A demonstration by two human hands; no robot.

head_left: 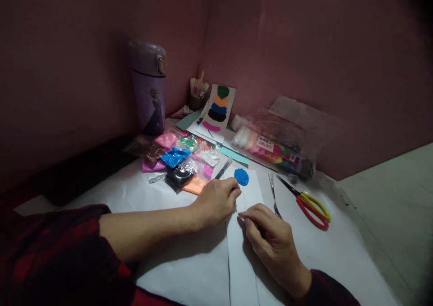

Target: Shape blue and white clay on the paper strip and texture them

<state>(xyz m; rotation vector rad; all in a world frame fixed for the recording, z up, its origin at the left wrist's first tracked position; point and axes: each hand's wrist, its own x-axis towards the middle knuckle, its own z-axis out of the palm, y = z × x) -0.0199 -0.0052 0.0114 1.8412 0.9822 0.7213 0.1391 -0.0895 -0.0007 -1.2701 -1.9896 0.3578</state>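
My left hand (216,201) rests knuckles-up on a white paper strip (241,252), fingers curled, its fingertips just below a flattened blue clay patch (241,177) stuck near the strip's top. My right hand (269,236) lies on the same strip lower down, fingertips pressed to the paper near the left hand. Whether either hand pinches something small is hidden by the fingers. Both sleeves are dark red.
Several small bags of coloured clay (179,159) lie left of the strip. Red-and-yellow scissors (309,202) and metal tweezers (273,193) lie to the right. A purple bottle (149,89), a card with coloured clay patches (218,109) and a clay pack (277,150) stand behind.
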